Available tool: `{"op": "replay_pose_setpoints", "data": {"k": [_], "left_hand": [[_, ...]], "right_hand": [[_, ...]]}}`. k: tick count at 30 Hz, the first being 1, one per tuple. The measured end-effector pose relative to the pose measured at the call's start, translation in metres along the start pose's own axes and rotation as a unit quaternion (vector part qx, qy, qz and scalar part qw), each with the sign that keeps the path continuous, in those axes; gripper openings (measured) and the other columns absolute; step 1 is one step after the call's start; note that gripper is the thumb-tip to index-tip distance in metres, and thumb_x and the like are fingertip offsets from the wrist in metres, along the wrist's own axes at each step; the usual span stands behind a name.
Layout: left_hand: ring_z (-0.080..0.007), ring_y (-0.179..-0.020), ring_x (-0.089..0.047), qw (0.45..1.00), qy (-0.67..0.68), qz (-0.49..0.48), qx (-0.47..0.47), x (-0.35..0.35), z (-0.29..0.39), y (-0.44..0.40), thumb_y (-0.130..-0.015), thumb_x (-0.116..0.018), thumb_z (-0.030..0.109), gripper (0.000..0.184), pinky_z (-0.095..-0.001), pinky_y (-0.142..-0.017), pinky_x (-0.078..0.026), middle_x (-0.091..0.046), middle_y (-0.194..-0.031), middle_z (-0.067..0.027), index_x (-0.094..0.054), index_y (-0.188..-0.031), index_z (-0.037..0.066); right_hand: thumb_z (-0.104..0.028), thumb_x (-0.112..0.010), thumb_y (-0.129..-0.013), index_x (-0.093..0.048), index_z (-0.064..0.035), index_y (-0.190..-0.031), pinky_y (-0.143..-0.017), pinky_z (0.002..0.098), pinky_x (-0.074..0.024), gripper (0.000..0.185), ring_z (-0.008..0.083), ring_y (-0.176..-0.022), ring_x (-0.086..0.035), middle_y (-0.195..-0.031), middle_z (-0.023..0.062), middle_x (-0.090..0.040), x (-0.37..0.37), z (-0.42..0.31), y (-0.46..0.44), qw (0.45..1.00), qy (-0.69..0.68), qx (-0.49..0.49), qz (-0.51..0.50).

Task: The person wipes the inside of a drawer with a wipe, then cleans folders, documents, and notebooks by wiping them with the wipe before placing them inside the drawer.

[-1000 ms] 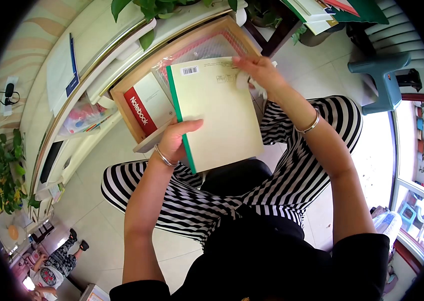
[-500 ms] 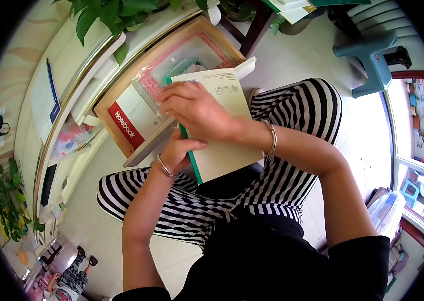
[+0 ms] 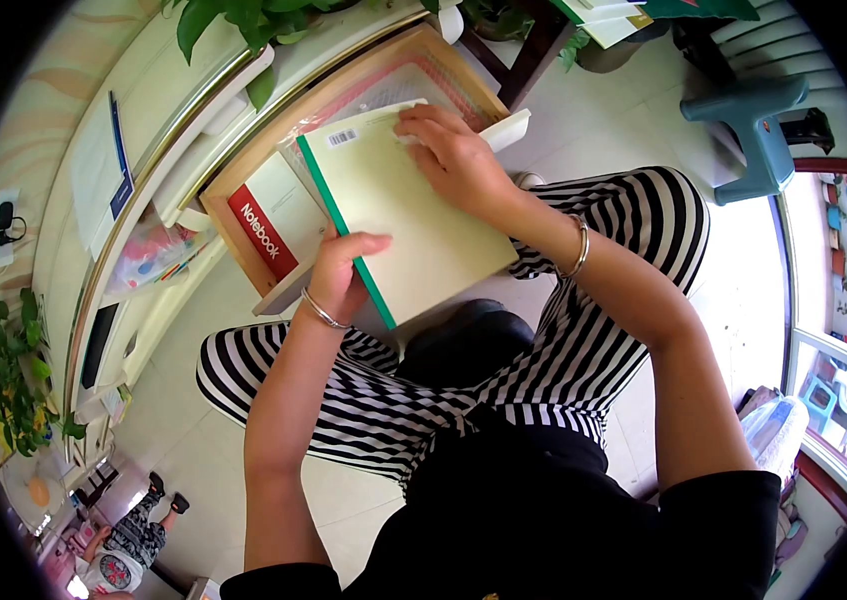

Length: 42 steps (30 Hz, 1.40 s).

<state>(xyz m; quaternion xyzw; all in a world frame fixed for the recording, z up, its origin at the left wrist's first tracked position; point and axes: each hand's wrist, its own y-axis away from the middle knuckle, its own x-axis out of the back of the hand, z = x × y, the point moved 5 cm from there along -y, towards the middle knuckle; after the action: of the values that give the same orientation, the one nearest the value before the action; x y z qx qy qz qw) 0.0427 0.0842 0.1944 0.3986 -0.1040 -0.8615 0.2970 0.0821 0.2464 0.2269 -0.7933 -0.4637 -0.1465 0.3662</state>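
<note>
A cream notebook (image 3: 413, 240) with a green spine and a barcode near its top left corner is held over the drawer's front edge, above my lap. My left hand (image 3: 340, 268) grips the spine side, its thumb on the cover and its other fingers hidden underneath. On the upper right of the cover rests my right hand (image 3: 458, 165), fingers extended and slightly bent. Under and beside the notebook is the open wooden drawer (image 3: 248, 270), which contains a red and white notebook (image 3: 261, 235) marked "Notebook" and a clear plastic pouch (image 3: 383, 90) with a pink edge.
A white desk (image 3: 168, 130) with papers (image 3: 98, 180) and a leafy plant (image 3: 233, 25) borders the drawer. A blue-grey stool (image 3: 753, 135) stands at the upper right. Another person (image 3: 133, 545) is at the lower left. Below the notebook is a black rounded object (image 3: 468, 345).
The notebook's visible face has changed from one with printed lines and small boxes to one with a barcode. My right hand has moved right and up, away from the spine, onto the cover.
</note>
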Motion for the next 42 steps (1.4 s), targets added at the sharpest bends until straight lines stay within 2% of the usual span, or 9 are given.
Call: {"op": "replay_pose_setpoints", "data": {"k": [4, 8, 15, 22, 28, 30, 37, 39, 42], "left_hand": [[-0.0196, -0.098, -0.056, 0.996, 0.073, 0.021, -0.041, 0.003, 0.007, -0.012, -0.090, -0.050, 0.027, 0.037, -0.0328, -0.084, -0.045, -0.057, -0.108, -0.0084, -0.049, -0.117, 0.002], [-0.0184, -0.102, -0.053, 0.994, 0.101, 0.034, -0.020, 0.007, 0.003, -0.016, -0.093, -0.041, 0.041, 0.047, -0.0325, -0.087, -0.044, -0.054, -0.114, -0.0087, -0.044, -0.122, 0.005], [-0.0194, -0.101, -0.056, 0.992, 0.094, 0.006, 0.087, -0.013, -0.021, -0.004, -0.094, -0.039, 0.043, 0.049, -0.0324, -0.086, -0.045, -0.055, -0.112, -0.0095, -0.043, -0.122, 0.003], [-0.0211, -0.097, -0.058, 0.994, 0.063, -0.040, 0.074, 0.000, -0.015, 0.002, -0.087, -0.052, 0.020, 0.038, -0.0336, -0.085, -0.046, -0.058, -0.109, -0.0119, -0.047, -0.118, -0.002], [-0.0217, -0.097, -0.058, 0.996, 0.086, 0.023, 0.012, 0.002, 0.002, -0.003, -0.089, -0.049, 0.025, 0.039, -0.0336, -0.085, -0.045, -0.058, -0.109, -0.0119, -0.048, -0.118, -0.001], [-0.0214, -0.098, -0.057, 0.996, 0.086, 0.033, -0.011, 0.003, 0.007, -0.006, -0.090, -0.048, 0.026, 0.039, -0.0336, -0.086, -0.045, -0.058, -0.110, -0.0117, -0.047, -0.119, 0.000], [-0.0196, -0.099, -0.055, 0.992, 0.102, 0.029, -0.067, 0.007, 0.011, -0.003, -0.093, -0.043, 0.036, 0.043, -0.0319, -0.087, -0.043, -0.056, -0.112, -0.0099, -0.046, -0.121, 0.003], [-0.0198, -0.099, -0.055, 0.993, 0.078, 0.060, -0.061, 0.008, 0.010, 0.002, -0.092, -0.046, 0.034, 0.041, -0.0312, -0.087, -0.043, -0.056, -0.112, -0.0099, -0.047, -0.119, 0.003], [-0.0199, -0.099, -0.056, 0.987, 0.073, 0.088, -0.109, 0.014, 0.021, 0.014, -0.091, -0.050, 0.031, 0.039, -0.0309, -0.086, -0.045, -0.057, -0.112, -0.0092, -0.049, -0.118, 0.004]], "right_hand": [[0.002, -0.055, -0.077, -0.055, 0.0003, -0.104, -0.088, 0.0373, -0.0445, 0.027, 0.0333, -0.108, -0.051, -0.113, 0.0160, -0.054, -0.010, -0.024, 0.023, 0.998, -0.025, 0.034, -0.044], [0.008, -0.056, -0.073, -0.055, 0.0010, -0.105, -0.090, 0.0375, -0.0444, 0.032, 0.0333, -0.109, -0.050, -0.112, 0.0161, -0.054, -0.012, -0.061, 0.042, 0.991, -0.084, 0.063, -0.077], [0.009, -0.053, -0.072, -0.057, 0.0006, -0.105, -0.089, 0.0361, -0.0449, 0.033, 0.0320, -0.108, -0.052, -0.113, 0.0141, -0.054, -0.015, -0.043, 0.019, 0.996, -0.071, 0.052, -0.004], [0.007, -0.048, -0.077, -0.056, 0.0013, -0.106, -0.089, 0.0349, -0.0432, 0.031, 0.0322, -0.105, -0.053, -0.113, 0.0158, -0.054, -0.002, 0.004, -0.004, 0.999, -0.042, -0.005, -0.008], [0.009, -0.046, -0.071, -0.056, 0.0013, -0.104, -0.090, 0.0346, -0.0433, 0.035, 0.0320, -0.105, -0.053, -0.111, 0.0167, -0.055, 0.002, 0.006, 0.005, 0.996, -0.068, -0.037, -0.044], [0.012, -0.048, -0.065, -0.056, -0.0007, -0.104, -0.090, 0.0360, -0.0437, 0.041, 0.0322, -0.105, -0.053, -0.111, 0.0161, -0.055, -0.001, -0.012, 0.012, 0.995, -0.059, 0.066, -0.050], [0.015, -0.051, -0.061, -0.057, -0.0040, -0.100, -0.087, 0.0369, -0.0455, 0.044, 0.0289, -0.103, -0.054, -0.106, 0.0132, -0.057, -0.019, -0.079, 0.048, 0.965, -0.196, 0.120, -0.128], [0.016, -0.050, -0.061, -0.058, -0.0032, -0.096, -0.085, 0.0363, -0.0464, 0.041, 0.0286, -0.097, -0.056, -0.102, 0.0122, -0.057, -0.019, -0.086, 0.049, 0.959, -0.208, 0.153, -0.120], [0.012, -0.048, -0.061, -0.061, -0.0062, -0.086, -0.063, 0.0319, -0.0464, 0.034, 0.0251, -0.076, -0.058, -0.086, 0.0084, -0.059, -0.006, -0.073, 0.034, 0.960, -0.254, 0.059, -0.105]]}}
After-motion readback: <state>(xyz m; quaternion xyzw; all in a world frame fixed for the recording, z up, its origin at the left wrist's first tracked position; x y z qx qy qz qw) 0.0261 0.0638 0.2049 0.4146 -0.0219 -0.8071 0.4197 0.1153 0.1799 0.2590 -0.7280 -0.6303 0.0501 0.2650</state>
